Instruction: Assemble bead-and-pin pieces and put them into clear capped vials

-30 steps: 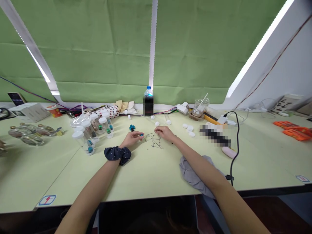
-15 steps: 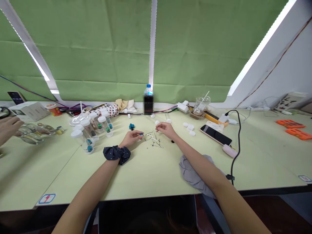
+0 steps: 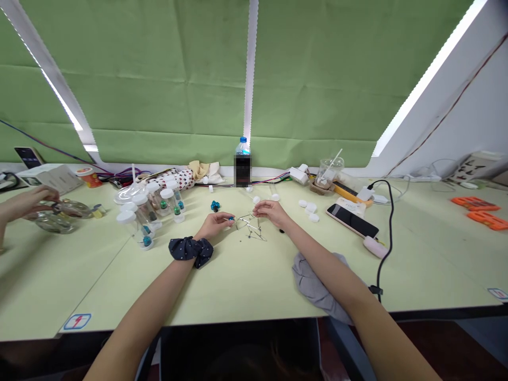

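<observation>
My left hand (image 3: 212, 226), with a dark scrunchie (image 3: 191, 251) round its wrist, pinches a small blue piece (image 3: 231, 218). A thin metal stem shows just below those fingertips. Several slim metal pins (image 3: 254, 231) lie loosely scattered on the table between my hands. Over their far right side hovers my right hand (image 3: 273, 212), fingers drawn together; whatever is between them is too small to make out. Behind my left hand sits a cluster of blue beads (image 3: 215, 206). A small dark round piece (image 3: 281, 230) lies under my right wrist.
Clear tubes with white caps (image 3: 133, 227), holding blue and green pieces, stand at left. Loose white caps (image 3: 310, 208), a phone (image 3: 352, 220) and a black cable (image 3: 391, 227) lie at right. A bottle (image 3: 243, 145) stands behind. Another person's hand (image 3: 34, 203) touches clear bottles (image 3: 55, 219).
My right hand's fingers have shifted slightly and look straighter. My left hand stays nearly in place. The other person's hand has moved right, onto the clear bottles. The view has shifted a little.
</observation>
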`<state>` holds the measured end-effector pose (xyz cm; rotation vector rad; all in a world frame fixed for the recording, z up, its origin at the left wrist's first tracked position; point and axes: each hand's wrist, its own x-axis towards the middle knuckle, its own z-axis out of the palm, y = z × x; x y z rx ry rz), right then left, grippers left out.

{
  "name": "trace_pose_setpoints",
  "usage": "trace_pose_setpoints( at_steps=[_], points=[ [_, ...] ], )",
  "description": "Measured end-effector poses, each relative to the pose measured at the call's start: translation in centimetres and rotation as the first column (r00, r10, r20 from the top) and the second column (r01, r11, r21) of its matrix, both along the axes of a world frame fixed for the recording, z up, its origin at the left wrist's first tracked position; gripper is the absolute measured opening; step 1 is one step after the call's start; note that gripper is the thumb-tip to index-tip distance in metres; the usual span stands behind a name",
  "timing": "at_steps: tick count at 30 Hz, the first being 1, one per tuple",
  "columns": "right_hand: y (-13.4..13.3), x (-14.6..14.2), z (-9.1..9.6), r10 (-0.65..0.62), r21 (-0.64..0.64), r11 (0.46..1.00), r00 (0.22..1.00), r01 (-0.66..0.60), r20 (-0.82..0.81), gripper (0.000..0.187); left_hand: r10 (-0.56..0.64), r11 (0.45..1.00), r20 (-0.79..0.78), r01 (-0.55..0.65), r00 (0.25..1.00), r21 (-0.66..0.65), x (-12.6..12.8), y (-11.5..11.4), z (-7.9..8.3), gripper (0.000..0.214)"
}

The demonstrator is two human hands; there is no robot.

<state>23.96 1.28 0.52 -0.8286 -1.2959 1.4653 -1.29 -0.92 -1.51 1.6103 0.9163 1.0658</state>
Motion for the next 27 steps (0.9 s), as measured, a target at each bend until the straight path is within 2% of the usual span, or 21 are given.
trace_pose_setpoints(
  at_steps=[10, 17, 22, 27],
  points=[
    [0.1, 0.6, 0.0, 0.071, -0.214, 0.971, 0.985, -0.104, -0.157, 0.020, -0.016, 1.000, 0.001, 0.016, 1.000, -0.001, 0.0, 0.0, -0.1, 0.037],
    [0.5, 0.4, -1.0, 0.062, -0.301, 0.950, 0.993, -0.088, -0.096, 0.023, -0.011, 1.000, -0.004, 0.011, 1.000, -0.007, 0.1, -0.1, 0.1, 0.038],
    [0.6, 0.6, -1.3, 0.032, -0.258, 0.965, 0.999, -0.040, -0.036, 0.021, -0.013, 1.000, -0.014, 0.012, 1.000, -0.012, 0.0, -0.2, 0.3, 0.040],
    [0.3, 0.6, -1.1, 0.001, 0.006, 1.000, 0.983, -0.002, 0.185, 0.022, -0.005, 1.000, 0.000, 0.005, 1.000, -0.014, 0.1, -0.2, 0.3, 0.040]
  ],
)
